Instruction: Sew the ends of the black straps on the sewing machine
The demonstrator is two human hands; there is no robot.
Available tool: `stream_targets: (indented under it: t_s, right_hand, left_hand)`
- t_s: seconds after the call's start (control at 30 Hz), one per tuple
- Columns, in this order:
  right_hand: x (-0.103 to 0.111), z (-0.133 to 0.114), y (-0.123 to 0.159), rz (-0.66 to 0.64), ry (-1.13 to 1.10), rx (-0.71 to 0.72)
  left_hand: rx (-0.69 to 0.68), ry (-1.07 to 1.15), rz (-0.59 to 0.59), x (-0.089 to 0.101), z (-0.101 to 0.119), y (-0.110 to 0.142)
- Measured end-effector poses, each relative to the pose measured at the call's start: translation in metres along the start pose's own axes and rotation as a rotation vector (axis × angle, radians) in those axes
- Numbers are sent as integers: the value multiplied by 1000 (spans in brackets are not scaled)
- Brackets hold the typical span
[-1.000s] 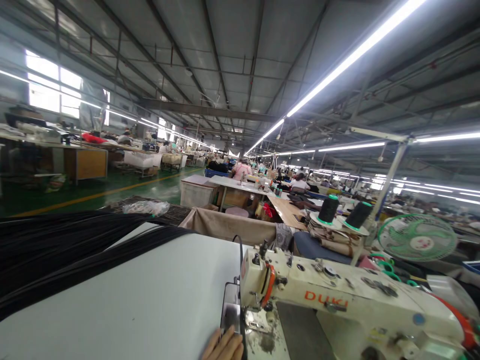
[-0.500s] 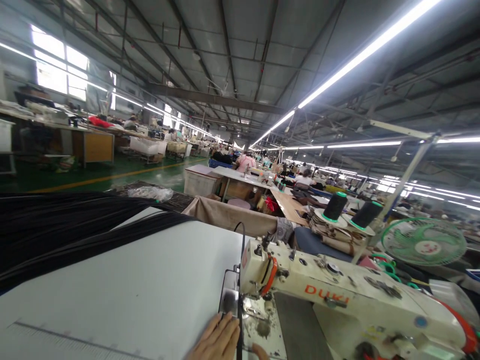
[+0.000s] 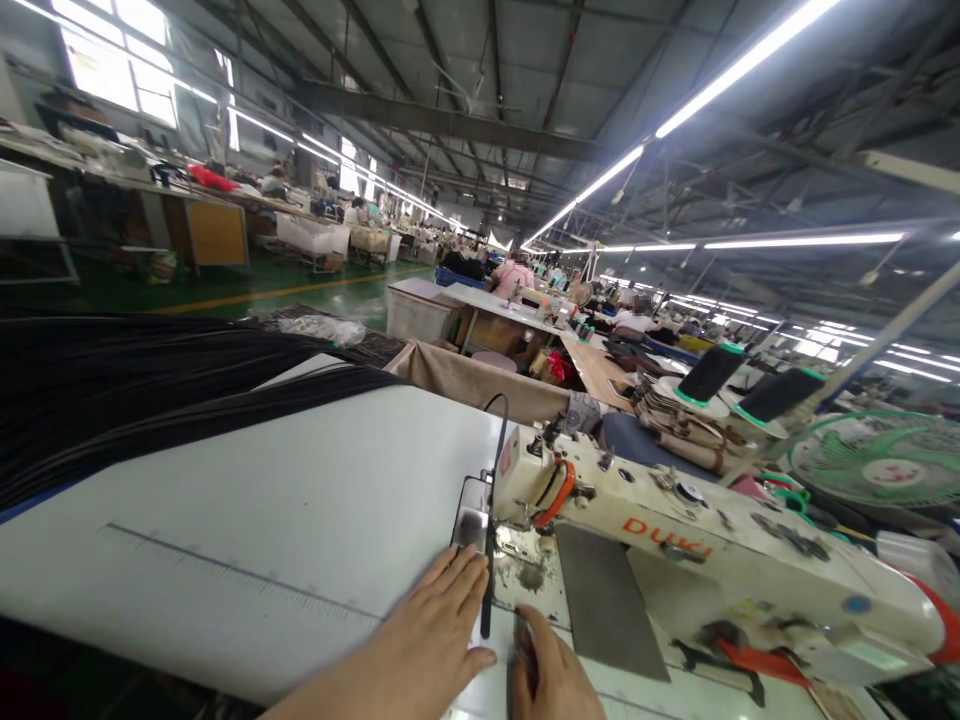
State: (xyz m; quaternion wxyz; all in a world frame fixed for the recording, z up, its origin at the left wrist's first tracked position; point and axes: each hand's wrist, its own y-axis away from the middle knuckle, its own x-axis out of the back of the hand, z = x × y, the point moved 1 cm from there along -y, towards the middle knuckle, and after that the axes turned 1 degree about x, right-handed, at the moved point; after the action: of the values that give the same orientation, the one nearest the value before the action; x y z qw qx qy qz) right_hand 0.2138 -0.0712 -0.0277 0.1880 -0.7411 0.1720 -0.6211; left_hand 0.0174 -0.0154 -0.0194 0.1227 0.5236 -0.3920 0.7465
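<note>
Beside the needle area of a white sewing machine (image 3: 675,525), my left hand (image 3: 442,615) lies flat. Its fingertips rest on the shiny metal plate (image 3: 472,525) at the machine's left side. A narrow black strip (image 3: 487,595) runs along those fingers toward the presser foot, which the machine head partly hides. At the bottom edge, my right hand (image 3: 555,665) is just right of the strip's near end, fingers bent down to the table. Something dark shows under its fingers, too unclear to name. A heap of long black strips (image 3: 187,400) covers the table's left side.
A printed ruler scale (image 3: 247,570) marks the white tabletop (image 3: 360,480). Behind the table stands a beige fabric-lined bin (image 3: 480,385). Black thread cones (image 3: 709,375) and a green fan (image 3: 892,465) stand beyond the machine. Other people work farther back.
The view has tilted down, showing more of both hands. The black strip's near end now shows beside my left hand. More of my right hand has come into view.
</note>
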Motion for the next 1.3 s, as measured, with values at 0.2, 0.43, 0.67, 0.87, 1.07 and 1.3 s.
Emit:
stream_targets:
  t_s: [0.2,0.43,0.67,0.87,1.07,1.3]
  right_hand:
    - [-3,1,5,4,4,10]
    - [6,6,1,-31,-18,115]
    - [8,4,3,-30,-19,115]
    - [10,2,4,-29,-5,107]
    - [14,-5,0,38,21,121]
    - [19,-9,-3,87,8,137]
  left_hand:
    - [39,35,-9,3,2,1]
    - [29,21,-82,2,-7,-9]
    - [-33,-38,-101,1,-24,-25]
    - [-8,-24,-75,0,-27,-34]
    - [17,-27,-119,3,-29,-41]
    - [36,55,-149,11,-33,-44]
